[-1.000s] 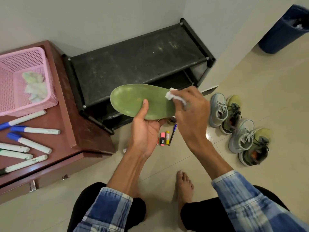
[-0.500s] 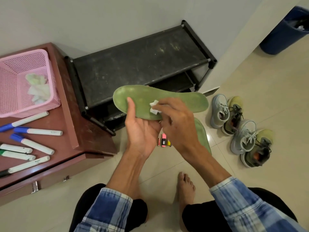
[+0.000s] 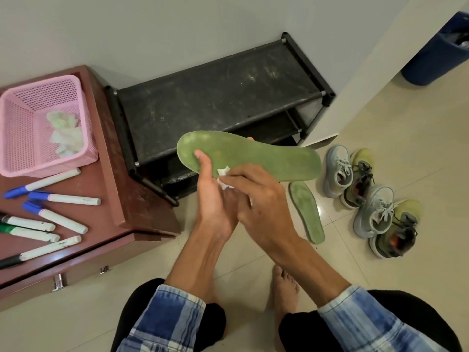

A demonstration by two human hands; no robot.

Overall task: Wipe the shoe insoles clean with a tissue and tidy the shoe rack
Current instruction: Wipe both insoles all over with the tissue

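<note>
Home entryway: black shoe rack (image 3: pixel 218 97) against wall, sneakers (image 3: pixel 365 196) on tiled floor (image 3: pixel 406 123), wooden cabinet (image 3: pixel 121 199) left.

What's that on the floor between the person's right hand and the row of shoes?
A second green insole lies on the tiles there, between the right hand and the shoes, as the head view shows.

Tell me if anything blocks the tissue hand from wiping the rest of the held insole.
Only the left hand: its thumb lies across the insole near its left end. The right hand holds the tissue at the insole's near edge beside that thumb; the stretch to the right is bare.
</note>
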